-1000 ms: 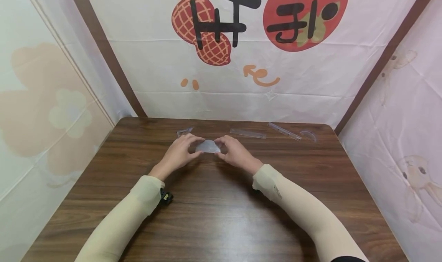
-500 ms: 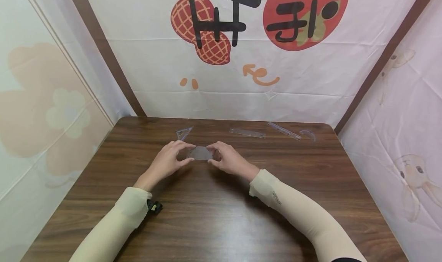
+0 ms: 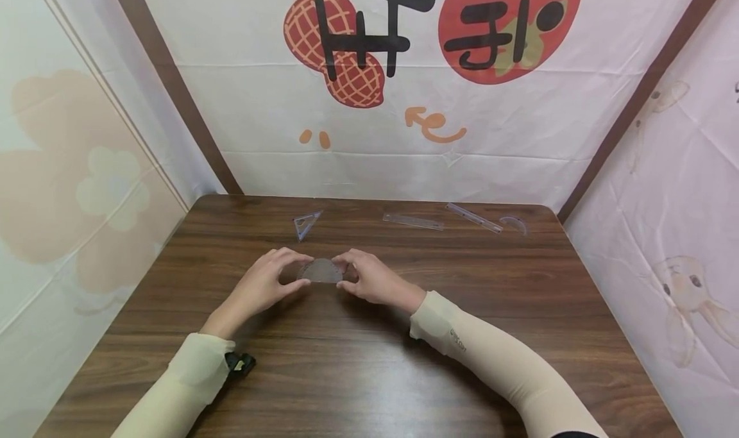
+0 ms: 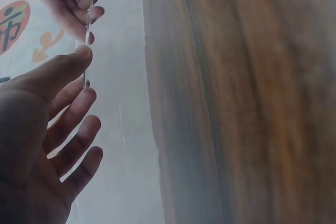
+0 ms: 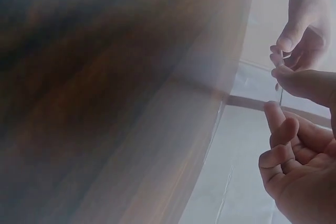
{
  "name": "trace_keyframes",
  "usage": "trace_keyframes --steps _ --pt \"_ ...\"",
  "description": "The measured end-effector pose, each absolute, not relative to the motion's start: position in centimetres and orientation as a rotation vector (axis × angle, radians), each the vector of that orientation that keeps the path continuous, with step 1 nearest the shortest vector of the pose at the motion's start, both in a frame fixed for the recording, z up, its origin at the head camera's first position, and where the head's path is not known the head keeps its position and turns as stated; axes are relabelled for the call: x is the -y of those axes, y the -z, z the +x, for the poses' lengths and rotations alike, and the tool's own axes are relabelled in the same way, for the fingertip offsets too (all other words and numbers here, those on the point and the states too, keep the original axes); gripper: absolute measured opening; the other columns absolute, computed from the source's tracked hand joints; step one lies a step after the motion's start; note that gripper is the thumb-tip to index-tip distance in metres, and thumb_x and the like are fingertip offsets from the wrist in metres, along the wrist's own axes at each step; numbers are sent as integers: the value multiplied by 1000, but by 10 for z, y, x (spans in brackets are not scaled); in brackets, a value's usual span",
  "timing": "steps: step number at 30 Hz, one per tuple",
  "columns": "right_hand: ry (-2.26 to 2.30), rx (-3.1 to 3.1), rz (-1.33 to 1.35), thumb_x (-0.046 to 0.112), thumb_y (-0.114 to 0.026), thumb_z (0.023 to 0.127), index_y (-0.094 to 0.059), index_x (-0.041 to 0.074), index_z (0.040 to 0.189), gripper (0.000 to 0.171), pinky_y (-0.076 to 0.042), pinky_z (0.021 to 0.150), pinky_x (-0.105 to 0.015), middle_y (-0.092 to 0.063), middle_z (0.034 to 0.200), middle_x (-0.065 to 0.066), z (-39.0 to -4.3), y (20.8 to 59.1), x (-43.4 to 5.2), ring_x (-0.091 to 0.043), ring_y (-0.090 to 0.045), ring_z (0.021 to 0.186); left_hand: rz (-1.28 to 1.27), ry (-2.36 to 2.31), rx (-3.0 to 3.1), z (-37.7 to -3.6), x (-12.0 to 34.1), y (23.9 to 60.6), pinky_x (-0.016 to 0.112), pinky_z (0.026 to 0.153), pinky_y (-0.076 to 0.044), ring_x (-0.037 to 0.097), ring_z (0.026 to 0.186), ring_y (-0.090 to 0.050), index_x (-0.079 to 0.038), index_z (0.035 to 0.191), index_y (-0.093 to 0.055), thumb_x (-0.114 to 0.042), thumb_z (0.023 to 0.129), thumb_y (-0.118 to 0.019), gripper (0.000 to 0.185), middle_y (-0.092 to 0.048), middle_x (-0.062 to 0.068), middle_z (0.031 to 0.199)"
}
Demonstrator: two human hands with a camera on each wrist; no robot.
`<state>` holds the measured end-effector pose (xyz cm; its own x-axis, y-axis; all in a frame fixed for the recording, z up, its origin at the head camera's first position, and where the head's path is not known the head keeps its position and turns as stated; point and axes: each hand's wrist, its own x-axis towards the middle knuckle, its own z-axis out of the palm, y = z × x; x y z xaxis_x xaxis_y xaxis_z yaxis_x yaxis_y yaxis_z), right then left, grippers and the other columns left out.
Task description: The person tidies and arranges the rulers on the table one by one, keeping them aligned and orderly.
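A clear half-round protractor is held between my two hands over the wooden table, its straight edge towards me. Thumb and fingertips of my left hand pinch its left end. At the right end, my right hand pinches it the same way. In the left wrist view the protractor appears edge-on as a thin strip, with the left hand's lower fingers spread free. The right wrist view also shows the protractor edge-on; the right hand's other fingers are curled beneath it.
Along the back of the table lie a small set square, a clear straight ruler, a slanted ruler and another protractor. Printed cloth walls stand behind and at both sides.
Both hands have drawn the protractor towards me and slightly left, away from the back row. The set square, partly covered by the left hand before, now shows fully.
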<state>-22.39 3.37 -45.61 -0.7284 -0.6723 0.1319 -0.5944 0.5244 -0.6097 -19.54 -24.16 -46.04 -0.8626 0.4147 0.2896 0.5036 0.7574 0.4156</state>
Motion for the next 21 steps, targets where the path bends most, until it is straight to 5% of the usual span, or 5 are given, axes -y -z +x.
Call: trace_keyframes --steps 21 --pt "930 -2598 -1117 18 -84 97 -64 3 139 49 -47 76 -18 -69 105 1 -206 466 -6 -12 -62 88 -778 690 2877 -175 271 462 59 103 -51 29 119 -66 -16 133 -73 -26 93 -88 45 -72 1 126"
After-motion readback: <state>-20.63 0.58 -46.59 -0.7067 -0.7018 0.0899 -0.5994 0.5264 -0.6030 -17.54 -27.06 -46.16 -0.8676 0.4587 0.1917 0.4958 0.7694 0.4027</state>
